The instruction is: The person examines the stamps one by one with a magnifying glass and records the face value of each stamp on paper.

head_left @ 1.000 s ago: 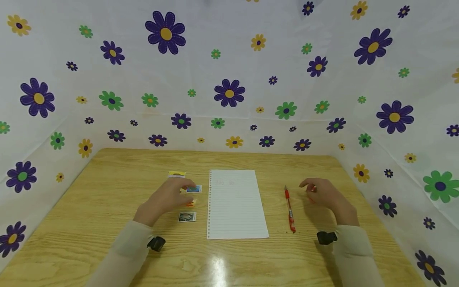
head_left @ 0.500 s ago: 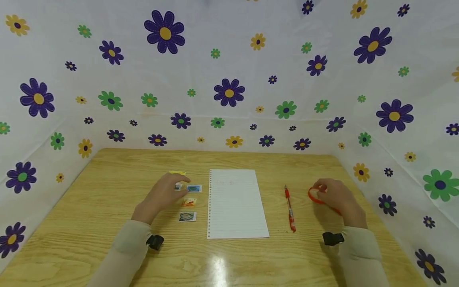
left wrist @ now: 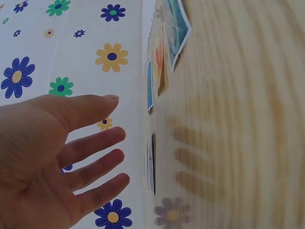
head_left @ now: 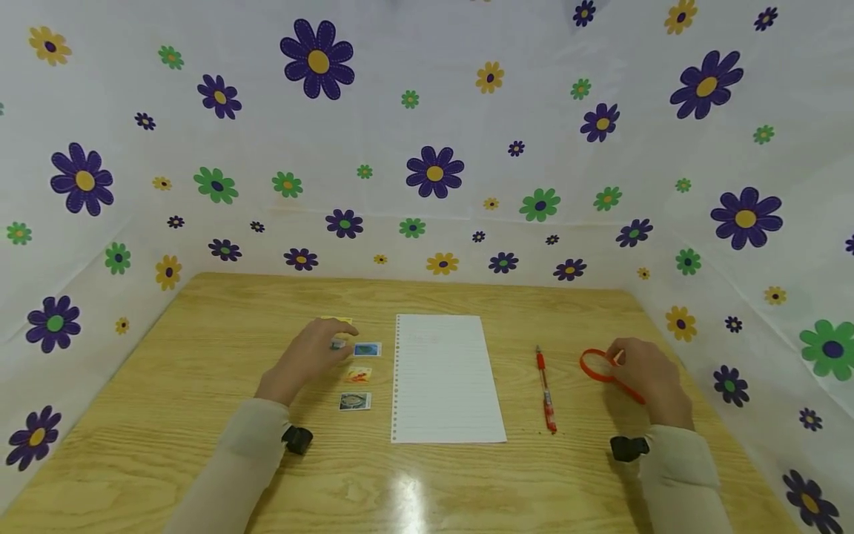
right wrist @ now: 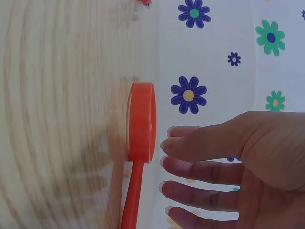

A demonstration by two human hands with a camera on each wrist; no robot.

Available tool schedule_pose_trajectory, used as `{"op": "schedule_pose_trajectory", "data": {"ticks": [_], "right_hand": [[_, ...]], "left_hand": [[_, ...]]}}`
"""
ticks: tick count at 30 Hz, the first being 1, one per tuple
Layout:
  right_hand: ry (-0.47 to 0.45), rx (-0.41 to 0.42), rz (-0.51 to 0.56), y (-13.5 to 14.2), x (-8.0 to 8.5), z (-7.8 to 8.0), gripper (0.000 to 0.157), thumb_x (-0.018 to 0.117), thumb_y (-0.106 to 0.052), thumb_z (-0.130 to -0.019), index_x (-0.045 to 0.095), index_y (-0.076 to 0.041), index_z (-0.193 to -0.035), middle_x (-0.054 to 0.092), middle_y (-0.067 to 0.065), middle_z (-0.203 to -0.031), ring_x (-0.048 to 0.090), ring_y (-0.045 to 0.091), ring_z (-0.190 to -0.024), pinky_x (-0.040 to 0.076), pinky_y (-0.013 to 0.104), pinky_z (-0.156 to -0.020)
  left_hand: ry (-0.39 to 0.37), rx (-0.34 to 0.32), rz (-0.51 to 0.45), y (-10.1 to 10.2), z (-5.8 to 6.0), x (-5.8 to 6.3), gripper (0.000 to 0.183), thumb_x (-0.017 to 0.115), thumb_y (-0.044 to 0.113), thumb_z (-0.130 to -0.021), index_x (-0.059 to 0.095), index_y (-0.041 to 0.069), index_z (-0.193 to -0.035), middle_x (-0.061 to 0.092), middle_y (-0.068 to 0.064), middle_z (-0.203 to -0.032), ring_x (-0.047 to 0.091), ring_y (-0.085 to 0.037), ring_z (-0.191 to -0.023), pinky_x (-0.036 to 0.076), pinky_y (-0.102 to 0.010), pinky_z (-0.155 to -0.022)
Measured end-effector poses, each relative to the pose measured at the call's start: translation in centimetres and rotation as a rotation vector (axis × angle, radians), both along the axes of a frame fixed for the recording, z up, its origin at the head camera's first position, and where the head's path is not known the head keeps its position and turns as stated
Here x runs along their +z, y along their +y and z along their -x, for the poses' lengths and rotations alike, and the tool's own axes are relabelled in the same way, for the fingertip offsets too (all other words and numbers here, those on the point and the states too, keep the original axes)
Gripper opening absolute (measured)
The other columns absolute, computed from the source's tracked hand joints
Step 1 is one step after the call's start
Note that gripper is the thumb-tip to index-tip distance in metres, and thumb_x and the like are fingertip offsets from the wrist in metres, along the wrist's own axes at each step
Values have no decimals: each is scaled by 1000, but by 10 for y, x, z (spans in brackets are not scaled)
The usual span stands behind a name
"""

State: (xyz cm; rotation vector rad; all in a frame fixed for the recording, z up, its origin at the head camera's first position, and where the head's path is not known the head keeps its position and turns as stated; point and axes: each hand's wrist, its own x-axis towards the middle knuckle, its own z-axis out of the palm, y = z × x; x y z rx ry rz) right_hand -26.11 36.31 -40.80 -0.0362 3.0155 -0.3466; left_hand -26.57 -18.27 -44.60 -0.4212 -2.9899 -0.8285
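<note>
My left hand [head_left: 310, 352] hovers over several small picture stamps, thumb and fingers apart and holding nothing. A blue stamp [head_left: 368, 349] lies just right of its fingertips, with an orange-red stamp [head_left: 359, 376] and a grey-green stamp [head_left: 355, 401] nearer me. The hand partly covers a yellow stamp [head_left: 343, 321] and one more beside it. On the right, a red magnifying glass [right wrist: 141, 121] lies on the table, its handle angled toward me. My right hand [head_left: 647, 374] is above it; in the right wrist view the loosely bent fingers stand apart from the frame.
A sheet of lined paper [head_left: 448, 378] with punched holes lies in the middle of the wooden table [head_left: 320, 475]. Right of it is a red pen [head_left: 545, 389]. Flower-printed cloth [head_left: 373, 133] encloses the back and both sides.
My right hand has moved right and back from the magnifying glass, now lying uncovered on the table. The left hand has drawn back slightly from the blue stamp.
</note>
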Motion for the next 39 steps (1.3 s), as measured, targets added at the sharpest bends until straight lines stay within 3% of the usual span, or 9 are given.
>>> {"op": "schedule_pose_trajectory", "data": {"ticks": [9, 18, 28, 39], "right_hand": [[-42, -2, 39, 14, -6, -1, 18, 67, -8, -91, 68, -3, -109, 69, 25, -106, 64, 39, -93, 53, 54, -75], [-127, -7, 87, 17, -7, 4, 17, 69, -1, -89, 68, -2, -106, 68, 27, -108, 62, 40, -96, 52, 55, -82], [-105, 29, 108, 19, -10, 3, 15, 71, 2, -86, 67, -2, -100, 71, 25, -102, 64, 37, -91, 52, 49, -78], [-137, 21, 132, 19, -10, 3, 17, 71, 4, -85, 64, -2, -100, 71, 24, -100, 61, 32, -87, 49, 43, -75]], "left_hand": [[-5, 26, -1, 4, -1, -4, 33, 68, 17, -100, 69, 9, -131, 65, -16, -140, 54, -41, -137, 42, -60, -116], [-27, 39, -4, 5, 2, -8, 33, 67, 19, -100, 69, 11, -133, 64, -15, -142, 52, -41, -139, 42, -60, -116], [7, -18, 0, 9, 5, -7, 33, 67, 14, -100, 69, 7, -131, 66, -17, -139, 54, -42, -137, 43, -60, -115], [-8, -24, 9, 12, 8, -6, 31, 68, 11, -97, 72, 5, -127, 69, -16, -132, 60, -39, -126, 50, -56, -108]]}}
